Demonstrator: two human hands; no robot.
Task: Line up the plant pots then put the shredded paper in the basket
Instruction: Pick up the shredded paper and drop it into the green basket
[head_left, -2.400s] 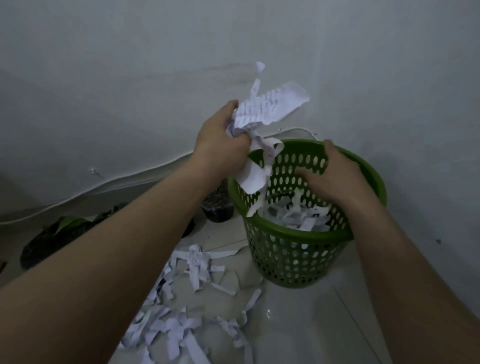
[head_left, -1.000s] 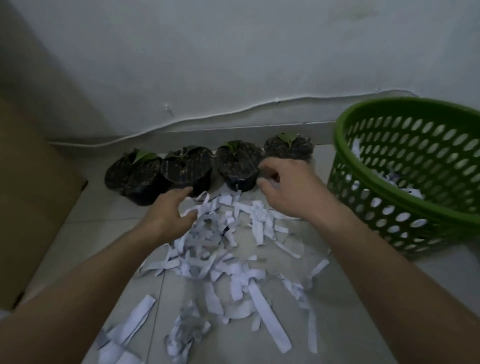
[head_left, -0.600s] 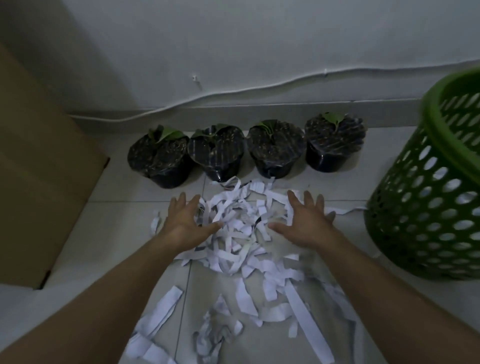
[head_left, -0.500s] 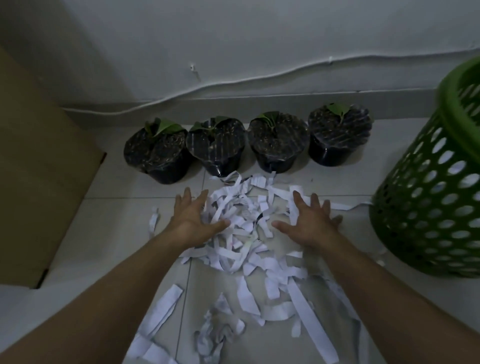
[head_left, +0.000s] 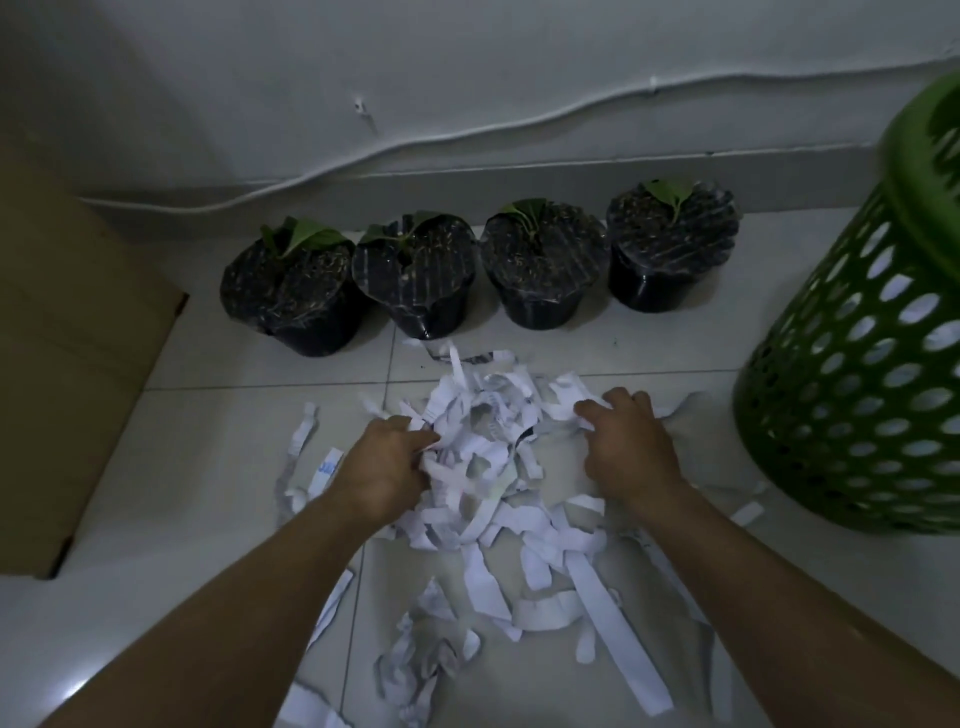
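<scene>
A pale tiled floor (head_left: 208, 441) is seen; four plant pots (head_left: 415, 275) are lined along the wall; shredded paper (head_left: 493, 467) is strewn in front; a green basket (head_left: 857, 389) and a cardboard box (head_left: 67, 338) are stood at either side.

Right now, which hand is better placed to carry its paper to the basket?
Right. The right hand grips shredded paper nearest the green basket; the left hand sits across the pile.

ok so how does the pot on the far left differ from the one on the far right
The far left pot sits nearer the camera, out of line; the far right pot stands closer to the wall. The far left pot touches its neighbour; the far right pot has a small gap beside it. The far left pot's leaves look larger; the far right pot shows one small leaf. Both are black, soil-filled, upright, each with a green seedling.
</scene>
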